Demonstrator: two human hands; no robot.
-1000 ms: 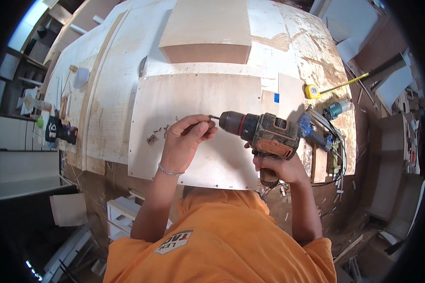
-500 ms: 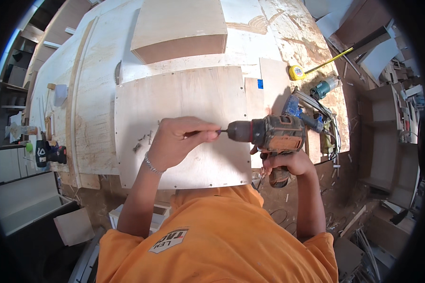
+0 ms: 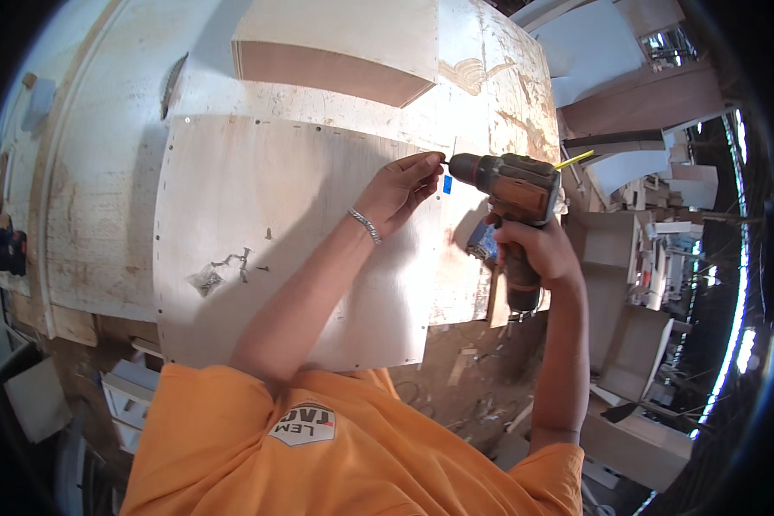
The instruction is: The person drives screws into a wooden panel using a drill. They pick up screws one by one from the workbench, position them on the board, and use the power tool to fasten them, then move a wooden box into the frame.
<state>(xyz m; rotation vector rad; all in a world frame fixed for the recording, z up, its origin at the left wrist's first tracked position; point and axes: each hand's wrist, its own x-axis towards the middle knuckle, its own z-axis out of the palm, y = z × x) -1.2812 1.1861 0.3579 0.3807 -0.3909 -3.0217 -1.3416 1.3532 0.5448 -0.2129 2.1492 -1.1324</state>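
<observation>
Fingertips [image 3: 428,161] of the left hand [image 3: 391,196] at the nose of a drill [image 3: 525,185].
Pinched the slim dark piece [image 3: 445,162] before the chuck between thumb and forefinger; could not tell bit from screw there. Wrapped the right hand [image 3: 542,254] round the drill's handle, and pointed the chuck left near the far right corner of a plywood panel [image 3: 258,189]. Wore a silvery bracelet [image 3: 365,224] on the left wrist. Saw loose screws [image 3: 245,260] and a small clear bag [image 3: 206,279] lying on the panel, left of the left forearm; farther out, a pale wooden box [image 3: 335,64] beyond the panel's far edge, on the workbench [image 3: 112,198].
</observation>
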